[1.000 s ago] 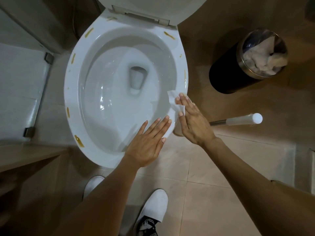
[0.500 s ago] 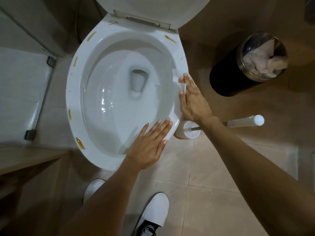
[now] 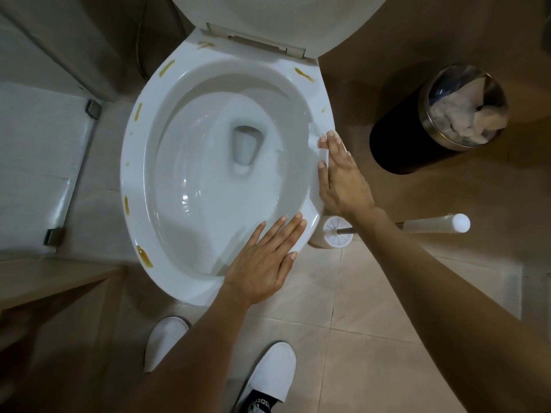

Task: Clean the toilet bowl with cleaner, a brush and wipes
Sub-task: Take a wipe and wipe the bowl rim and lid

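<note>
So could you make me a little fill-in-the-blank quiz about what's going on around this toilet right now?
1. The right hand presses a white ____ flat against the toilet rim.
2. The left hand rests on the rim with its fingers ____.
3. The toilet brush stands in its holder on the ____.
4. The black bin holds crumpled white ____.

Missing words: wipe; straight; floor; paper
</note>
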